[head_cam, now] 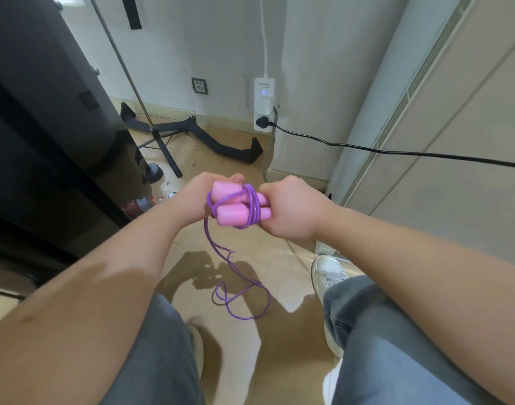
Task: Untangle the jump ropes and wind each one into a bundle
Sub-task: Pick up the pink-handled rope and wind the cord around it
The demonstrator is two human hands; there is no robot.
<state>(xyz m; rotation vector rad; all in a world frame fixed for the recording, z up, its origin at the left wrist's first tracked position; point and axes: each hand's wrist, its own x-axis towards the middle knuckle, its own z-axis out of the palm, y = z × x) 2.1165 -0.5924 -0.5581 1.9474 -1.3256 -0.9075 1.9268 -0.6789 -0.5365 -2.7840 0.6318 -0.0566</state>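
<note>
Two pink handles (231, 207), one purple rope (252, 213) wound round them, left hand (192, 200) and right hand (291, 210) grips clenching both, tiled floor (279, 252).

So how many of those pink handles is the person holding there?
2. The upper handle and the lower handle lie side by side, gripped between the left hand and right hand, with purple rope wound round them. No others show.

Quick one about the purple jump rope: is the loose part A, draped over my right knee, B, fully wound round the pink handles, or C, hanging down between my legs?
C: only some purple rope wraps the pink handles; the rest hangs down between the legs.
</note>
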